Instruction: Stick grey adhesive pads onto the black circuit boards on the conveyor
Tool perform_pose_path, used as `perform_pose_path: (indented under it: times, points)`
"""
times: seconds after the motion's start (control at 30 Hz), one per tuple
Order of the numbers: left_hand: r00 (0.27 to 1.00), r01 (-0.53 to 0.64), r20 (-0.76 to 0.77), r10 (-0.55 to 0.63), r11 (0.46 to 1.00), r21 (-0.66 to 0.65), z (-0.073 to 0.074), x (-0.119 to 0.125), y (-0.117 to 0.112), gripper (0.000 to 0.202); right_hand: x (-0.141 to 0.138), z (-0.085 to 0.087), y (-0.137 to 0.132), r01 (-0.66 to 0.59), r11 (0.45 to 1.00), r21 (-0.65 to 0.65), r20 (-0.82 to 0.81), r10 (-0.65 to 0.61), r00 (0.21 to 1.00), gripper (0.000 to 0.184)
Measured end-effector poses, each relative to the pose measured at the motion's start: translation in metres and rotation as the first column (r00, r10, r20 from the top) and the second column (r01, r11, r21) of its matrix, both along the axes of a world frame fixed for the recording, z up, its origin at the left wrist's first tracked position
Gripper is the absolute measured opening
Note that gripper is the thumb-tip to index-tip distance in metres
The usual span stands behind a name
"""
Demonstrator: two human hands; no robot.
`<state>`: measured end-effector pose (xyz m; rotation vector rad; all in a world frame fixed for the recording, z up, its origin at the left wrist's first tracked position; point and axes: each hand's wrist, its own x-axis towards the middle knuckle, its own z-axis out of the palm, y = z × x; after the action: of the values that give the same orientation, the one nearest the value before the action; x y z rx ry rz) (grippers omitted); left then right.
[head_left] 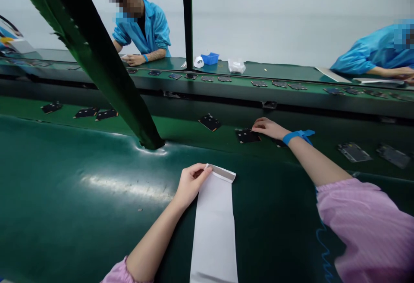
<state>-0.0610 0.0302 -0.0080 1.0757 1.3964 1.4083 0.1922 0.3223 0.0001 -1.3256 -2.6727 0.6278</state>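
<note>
A white bag point(215, 222) was laid flat on the green bench point(80, 197), running from the near edge toward the middle, with its open mouth at the far end. The left hand point(190, 184) was closed on the left corner of that mouth, the rim being pinched between thumb and fingers.

The right hand point(268, 128) was stretched over the far edge of the bench to the belt point(181, 128). Its fingers were laid together on the right edge of a black board point(247, 136); whether the board was gripped could not be told. A blue strap point(296, 136) was worn at that wrist.

Other boards point(210, 122) were spread along the belt on both sides, apart from one another. A slanted green post point(97, 54) was seated in the bench to the left of the bag. At the far bench, two co-workers point(142, 29) in blue coats were seen, with a blue tray point(210, 58) between them.
</note>
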Motion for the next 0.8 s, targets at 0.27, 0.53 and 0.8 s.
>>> perform_pose_path:
  times: [0.27,0.53,0.8]
  points:
    - [1.0,-0.008,-0.001,0.008,1.0,-0.026,0.0,0.0,0.0,0.022,0.016,-0.003,0.004,-0.019,1.0,0.009,0.047,0.018,0.999,0.041]
    - [0.999,-0.014,-0.029,0.013,0.999,-0.037,0.0,-0.001,0.0,0.021,0.024,-0.006,-0.004,0.099,0.995,-0.018,0.023,-0.098,0.995,0.034]
    - [0.999,-0.012,-0.04,0.011,1.0,-0.017,-0.001,0.0,0.0,0.024,0.047,0.017,-0.005,0.307,0.951,-0.025,0.013,-0.307,0.952,0.046]
